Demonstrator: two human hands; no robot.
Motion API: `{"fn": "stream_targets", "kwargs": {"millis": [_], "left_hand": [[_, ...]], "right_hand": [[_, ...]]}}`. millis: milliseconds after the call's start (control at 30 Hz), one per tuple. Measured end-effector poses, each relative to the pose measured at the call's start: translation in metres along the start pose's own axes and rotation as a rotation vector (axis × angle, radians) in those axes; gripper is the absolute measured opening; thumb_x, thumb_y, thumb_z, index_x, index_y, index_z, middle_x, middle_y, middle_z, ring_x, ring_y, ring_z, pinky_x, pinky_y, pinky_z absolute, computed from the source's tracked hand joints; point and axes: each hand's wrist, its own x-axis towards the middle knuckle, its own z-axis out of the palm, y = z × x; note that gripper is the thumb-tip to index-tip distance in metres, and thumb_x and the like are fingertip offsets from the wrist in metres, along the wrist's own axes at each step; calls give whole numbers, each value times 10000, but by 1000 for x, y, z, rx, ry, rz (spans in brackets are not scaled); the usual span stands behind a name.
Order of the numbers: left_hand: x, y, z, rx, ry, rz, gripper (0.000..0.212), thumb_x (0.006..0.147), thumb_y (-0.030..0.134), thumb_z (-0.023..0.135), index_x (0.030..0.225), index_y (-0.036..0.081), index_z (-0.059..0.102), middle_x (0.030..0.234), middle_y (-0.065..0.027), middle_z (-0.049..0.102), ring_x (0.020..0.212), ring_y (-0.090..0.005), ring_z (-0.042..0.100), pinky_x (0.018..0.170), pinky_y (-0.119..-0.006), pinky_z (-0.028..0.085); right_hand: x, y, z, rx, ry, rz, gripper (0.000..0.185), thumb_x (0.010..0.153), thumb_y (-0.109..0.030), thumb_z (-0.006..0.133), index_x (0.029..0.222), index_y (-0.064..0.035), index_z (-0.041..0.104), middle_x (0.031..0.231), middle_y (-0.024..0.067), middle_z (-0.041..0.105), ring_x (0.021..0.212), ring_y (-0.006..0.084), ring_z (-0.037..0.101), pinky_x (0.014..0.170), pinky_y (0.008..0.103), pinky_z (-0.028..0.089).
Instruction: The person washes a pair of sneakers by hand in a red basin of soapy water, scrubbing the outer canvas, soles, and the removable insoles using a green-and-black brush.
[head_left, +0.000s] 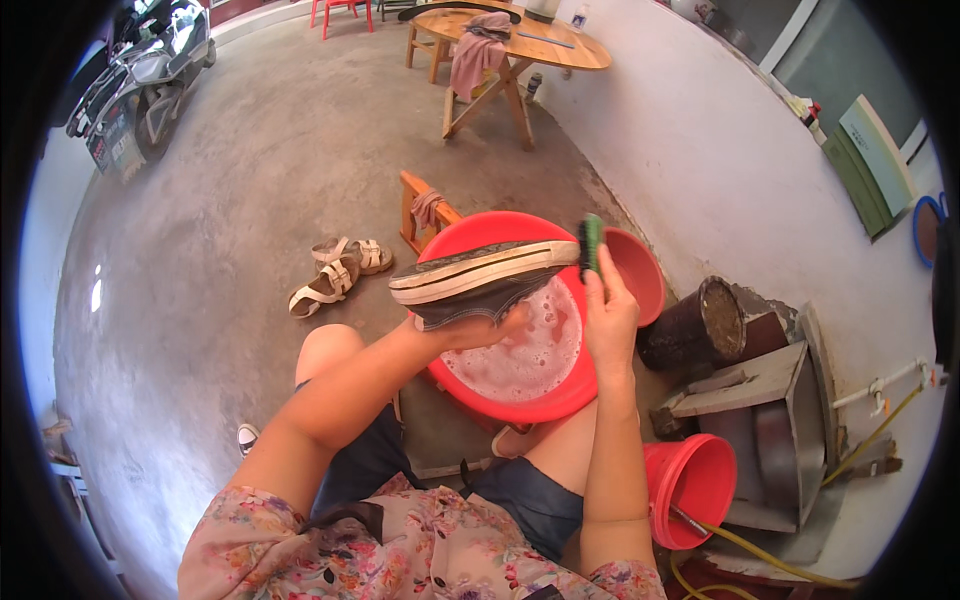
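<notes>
My left hand (480, 330) holds a dark canvas sneaker (480, 281) from below, over a red plastic basin (517, 412). The sneaker lies on its side in the air, its white rubber sole edge facing up, with brownish marks on it. My right hand (613, 315) grips a green scrubbing brush (592, 244), its dark bristles against or just beside the sneaker's right end; actual contact cannot be told. Foamy water (525, 360) fills the basin below. The fingers of my left hand are partly hidden by the shoe.
A second reddish basin (637, 277) stands behind at the right. A red bucket (694, 487) with a yellow hose (772, 574) sits near my right knee. White sandals (330, 285) lie on the floor at the left. A wooden chair (409, 214) with a cloth is behind the basin.
</notes>
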Motion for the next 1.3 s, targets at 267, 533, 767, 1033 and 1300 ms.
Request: {"fn": "stream_targets", "kwargs": {"millis": [267, 533, 767, 1033, 1300], "left_hand": [[-1, -7, 4, 118, -8, 31, 438, 846, 290, 484, 1222, 66, 464, 1185, -101, 546, 1100, -244, 520, 976, -348, 394], [3, -8, -3, 106, 45, -36, 546, 789, 234, 500, 1306, 91, 400, 1324, -125, 435, 1225, -266, 414, 1029, -378, 337], [2, -12, -6, -40, 93, -68, 496, 778, 179, 471, 1268, 105, 442, 1273, -119, 483, 1169, -259, 464, 991, -363, 376], [-8, -28, 6, 23, -50, -106, 370, 841, 256, 481, 1191, 139, 513, 1195, -71, 550, 1116, -241, 502, 941, -376, 407], [-8, -16, 4, 115, -126, -71, 437, 812, 295, 535, 1220, 149, 485, 1208, -97, 529, 1120, -279, 491, 965, -381, 385]], "right_hand": [[10, 29, 3, -60, -2, -20, 374, 891, -117, 525, 1256, -39, 497, 733, 82, 586, 575, 88, 445, 540, 256, 401], [-3, 4, 16, 7, 97, -103, 407, 881, -139, 544, 1275, -58, 486, 662, 145, 562, 486, 129, 430, 488, 289, 388], [-11, -22, 32, -114, -10, -342, 446, 844, -129, 585, 1281, -141, 494, 665, 162, 564, 516, 235, 511, 509, 344, 420], [-11, -49, 26, -178, -353, -334, 384, 848, -158, 584, 1230, -175, 545, 830, 181, 617, 638, 286, 616, 585, 346, 467], [11, -39, 7, -142, -479, -573, 403, 813, -128, 631, 1209, -142, 562, 1000, 131, 636, 786, 250, 645, 678, 305, 487]]}}
